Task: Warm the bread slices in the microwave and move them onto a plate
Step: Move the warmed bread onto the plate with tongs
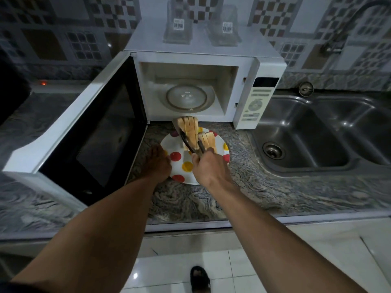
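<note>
Our right hand (208, 166) squeezes dark metal tongs (191, 144) around a tilted stack of pale bread slices (188, 132) at the far rim of the round white plate with red and yellow dots (177, 163). A second stack of slices (208, 140) stands on the plate. Our left hand (157, 163) rests at the plate's left rim, grip unclear, beside the white microwave's open door (95, 123). Mottled granite counter (239, 166) runs right to the steel sink (306, 134).
</note>
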### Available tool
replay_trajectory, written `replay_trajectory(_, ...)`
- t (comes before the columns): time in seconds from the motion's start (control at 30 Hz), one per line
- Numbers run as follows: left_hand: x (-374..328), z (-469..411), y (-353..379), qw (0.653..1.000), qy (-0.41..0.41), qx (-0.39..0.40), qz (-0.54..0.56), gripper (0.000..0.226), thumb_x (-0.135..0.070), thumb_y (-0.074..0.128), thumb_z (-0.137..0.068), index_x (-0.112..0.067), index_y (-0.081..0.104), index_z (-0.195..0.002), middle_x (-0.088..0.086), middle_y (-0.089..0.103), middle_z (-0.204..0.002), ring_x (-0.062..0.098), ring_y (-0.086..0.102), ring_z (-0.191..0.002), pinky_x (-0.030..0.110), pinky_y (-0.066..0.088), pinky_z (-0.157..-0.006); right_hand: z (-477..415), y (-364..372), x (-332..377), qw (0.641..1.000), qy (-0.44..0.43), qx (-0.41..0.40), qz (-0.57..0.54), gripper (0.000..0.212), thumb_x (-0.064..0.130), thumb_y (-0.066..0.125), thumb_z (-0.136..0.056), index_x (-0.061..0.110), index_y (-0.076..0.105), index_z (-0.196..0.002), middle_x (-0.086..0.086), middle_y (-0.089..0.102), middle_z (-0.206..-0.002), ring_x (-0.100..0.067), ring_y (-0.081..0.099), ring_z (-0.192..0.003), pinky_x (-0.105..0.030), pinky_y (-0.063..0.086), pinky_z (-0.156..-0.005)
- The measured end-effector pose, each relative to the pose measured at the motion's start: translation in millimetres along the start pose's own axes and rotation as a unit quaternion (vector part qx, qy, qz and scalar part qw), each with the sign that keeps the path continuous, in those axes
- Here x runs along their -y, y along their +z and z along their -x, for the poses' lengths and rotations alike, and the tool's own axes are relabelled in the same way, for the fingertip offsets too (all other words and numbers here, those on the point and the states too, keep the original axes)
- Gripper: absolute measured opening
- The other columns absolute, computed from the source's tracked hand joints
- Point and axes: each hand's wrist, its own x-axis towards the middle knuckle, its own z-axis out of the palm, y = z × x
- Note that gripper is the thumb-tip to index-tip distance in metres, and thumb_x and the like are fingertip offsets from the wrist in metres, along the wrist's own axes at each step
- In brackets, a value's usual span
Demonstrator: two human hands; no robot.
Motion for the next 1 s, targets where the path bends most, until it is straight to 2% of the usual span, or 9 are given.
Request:
replay_trajectory(0.3,1.6,-4.9,-0.1,1.0,-0.001,0.011,-0.004,0.061,-0.032,0.023,-0.107,-0.008,-0.001,-0.156,0.011,-0.003,-0.165,0.03,0.003,-0.151,0.044,0.011,-0.121,24.5,19.0,-17.7,0.999,-0.007,0.015,0.037,0.041,0.041,0.04,-0.105,0.002,0.051,-0.115,-0.018,0.069,-0.103,-0.039,0.067,-0.091,-0.032,0.039,-0.062)
replay_trajectory(0.43,0.5,-3.6,-0.8,1.0,0.001,0.009,-0.012,0.06,-0.032,0.024,-0.107,-0.008,-0.002,-0.156,0.01,-0.003,-0.165,0.028,-0.001,-0.151,0.043,0.006,-0.122,30.4,25.1,-23.6,0.998,0.006,0.016,0.052,0.048,0.041,0.04,-0.105,-0.001,0.046,-0.127,-0.018,0.069,-0.103,-0.038,0.067,-0.095,-0.033,0.039,-0.062)
replay_trajectory(0.6,1.6,-5.7,-1.3,0.999,0.001,0.027,-0.017,0.061,-0.033,0.023,-0.106,-0.009,-0.004,-0.156,0.01,-0.005,-0.165,0.028,-0.002,-0.152,0.044,0.006,-0.122,32.4,25.2,-24.3,0.999,0.03,0.025,0.029,0.056,0.043,0.043,-0.104,-0.003,0.04,-0.135,-0.021,0.068,-0.11,-0.039,0.066,-0.1,-0.037,0.048,-0.069)
replay_trajectory(0.77,1.8,-5.9,-2.2,0.999,0.003,0.026,-0.029,0.063,-0.033,0.024,-0.106,-0.007,-0.004,-0.155,0.011,-0.006,-0.165,0.028,-0.005,-0.151,0.044,0.002,-0.122,42.4,18.1,-21.4,0.999,0.031,0.029,0.025,0.06,0.048,0.047,-0.1,-0.002,0.044,-0.132,-0.019,0.068,-0.107,-0.038,0.067,-0.096,-0.039,0.054,-0.071)
replay_trajectory(0.9,2.0,-3.4,-5.0,0.999,0.006,0.038,-0.021,0.064,-0.036,0.023,-0.106,-0.008,-0.006,-0.155,0.01,-0.008,-0.165,0.027,-0.004,-0.152,0.044,0.004,-0.122,53.0,7.1,-18.9,0.999,0.018,0.03,0.015,0.048,0.047,0.048,-0.101,0.001,0.058,-0.11,-0.017,0.067,-0.1,-0.036,0.067,-0.09,-0.039,0.057,-0.071)
replay_trajectory(1.0,2.8,-3.6,-6.3,0.999,0.007,0.047,-0.014,0.064,-0.037,0.022,-0.106,-0.009,-0.007,-0.155,0.009,-0.009,-0.165,0.028,-0.004,-0.152,0.045,0.005,-0.122,59.2,2.2,-18.8,1.0,0.02,0.015,0.018,0.051,0.05,0.048,-0.1,0.001,0.058,-0.109,-0.016,0.066,-0.097,-0.035,0.067,-0.086,-0.037,0.055,-0.067)
